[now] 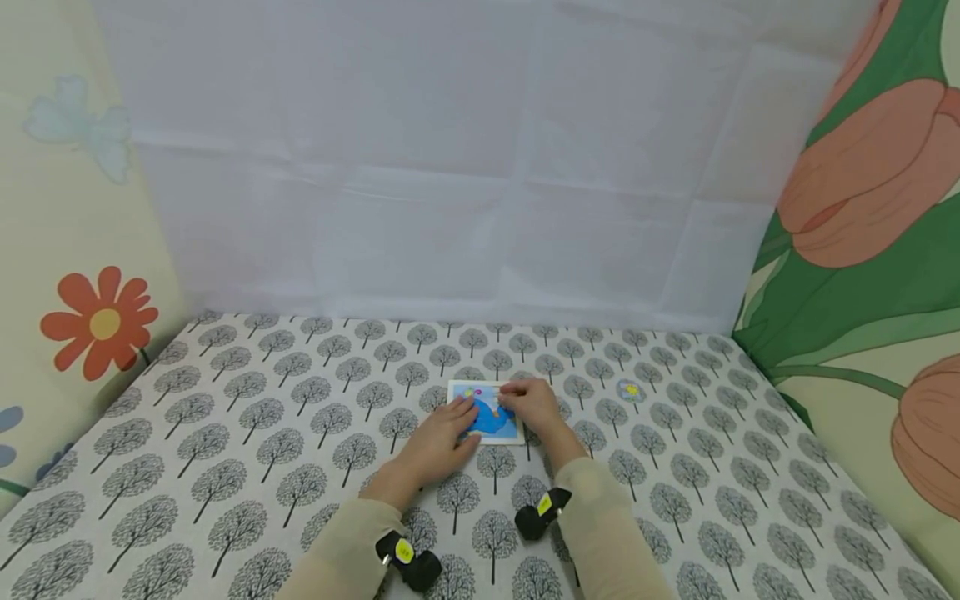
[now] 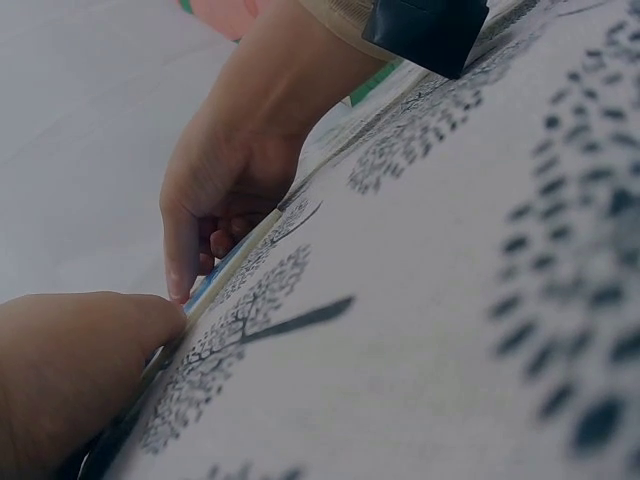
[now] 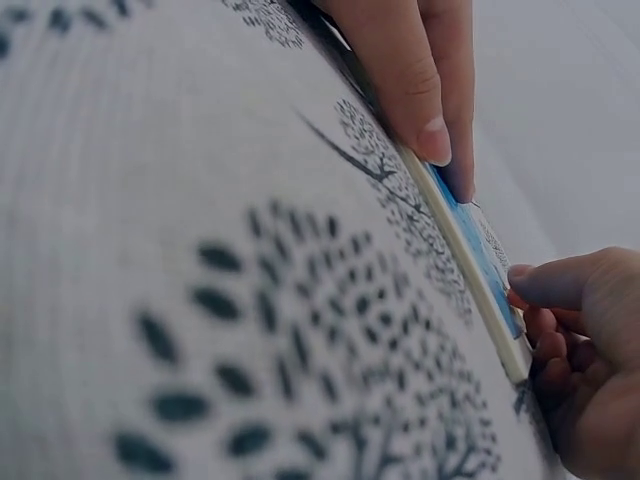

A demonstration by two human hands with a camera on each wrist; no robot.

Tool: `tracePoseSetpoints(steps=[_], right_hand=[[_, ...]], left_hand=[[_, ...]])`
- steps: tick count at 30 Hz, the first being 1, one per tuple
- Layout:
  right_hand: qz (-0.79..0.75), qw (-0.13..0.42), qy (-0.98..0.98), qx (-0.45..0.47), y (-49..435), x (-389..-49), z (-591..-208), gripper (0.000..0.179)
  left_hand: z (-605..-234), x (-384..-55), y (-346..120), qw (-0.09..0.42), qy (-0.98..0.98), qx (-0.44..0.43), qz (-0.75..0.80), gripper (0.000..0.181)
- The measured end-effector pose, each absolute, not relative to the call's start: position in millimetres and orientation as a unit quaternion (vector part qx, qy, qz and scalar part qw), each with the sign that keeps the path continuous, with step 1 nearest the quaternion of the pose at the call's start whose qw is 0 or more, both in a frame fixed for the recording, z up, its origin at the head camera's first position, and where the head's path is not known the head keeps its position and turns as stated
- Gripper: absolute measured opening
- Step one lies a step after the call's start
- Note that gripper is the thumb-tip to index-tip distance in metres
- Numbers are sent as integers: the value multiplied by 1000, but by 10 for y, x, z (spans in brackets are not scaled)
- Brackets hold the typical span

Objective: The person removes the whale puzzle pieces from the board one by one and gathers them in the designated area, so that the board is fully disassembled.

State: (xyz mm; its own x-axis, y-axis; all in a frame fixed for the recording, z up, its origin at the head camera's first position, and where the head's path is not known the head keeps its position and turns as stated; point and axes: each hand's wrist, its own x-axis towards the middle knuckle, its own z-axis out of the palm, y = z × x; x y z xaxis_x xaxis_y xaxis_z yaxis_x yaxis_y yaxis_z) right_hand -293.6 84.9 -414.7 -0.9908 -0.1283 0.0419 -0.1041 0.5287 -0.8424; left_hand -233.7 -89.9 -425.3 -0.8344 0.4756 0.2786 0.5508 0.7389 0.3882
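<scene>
A flat picture board (image 1: pixel 487 425) with a pale rim and a blue design lies on the tablecloth between the two hands. My left hand (image 1: pixel 444 443) rests on its left part, fingers fairly straight, thumb by the near edge. At the board's upper right, my right hand (image 1: pixel 534 407) bends inward with its fingertips touching the picture. In the right wrist view, that hand (image 3: pixel 590 320) has one digit stretched onto the board (image 3: pixel 465 255) and other fingers curled. Whether a small piece lies between its fingertips is hidden.
A small round piece (image 1: pixel 632 390) with a yellow design lies on the tree-print tablecloth (image 1: pixel 300 492) to the right of the board. A white sheet (image 1: pixel 450 208) hangs behind the table, and flower-printed panels (image 1: pixel 862 167) stand at both sides.
</scene>
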Motion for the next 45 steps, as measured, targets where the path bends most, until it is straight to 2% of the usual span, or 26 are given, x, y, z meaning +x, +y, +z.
tracePoseSetpoints(steps=[17,31,45], right_hand=[[-503,30,863,-35,825,-2938,-4139,18],[-495,12,869,-24,793,-3018,-4164,11],[-520,10,854,-25,734,-3020,-4107,13]], left_hand=[[-4208,-2314,-893,69,-929,-276,-237,46],[-4213,-2324,-887,71,-932,-270,-232,46],[-4200,-2310,-882,73,-932,-268,-235,46]])
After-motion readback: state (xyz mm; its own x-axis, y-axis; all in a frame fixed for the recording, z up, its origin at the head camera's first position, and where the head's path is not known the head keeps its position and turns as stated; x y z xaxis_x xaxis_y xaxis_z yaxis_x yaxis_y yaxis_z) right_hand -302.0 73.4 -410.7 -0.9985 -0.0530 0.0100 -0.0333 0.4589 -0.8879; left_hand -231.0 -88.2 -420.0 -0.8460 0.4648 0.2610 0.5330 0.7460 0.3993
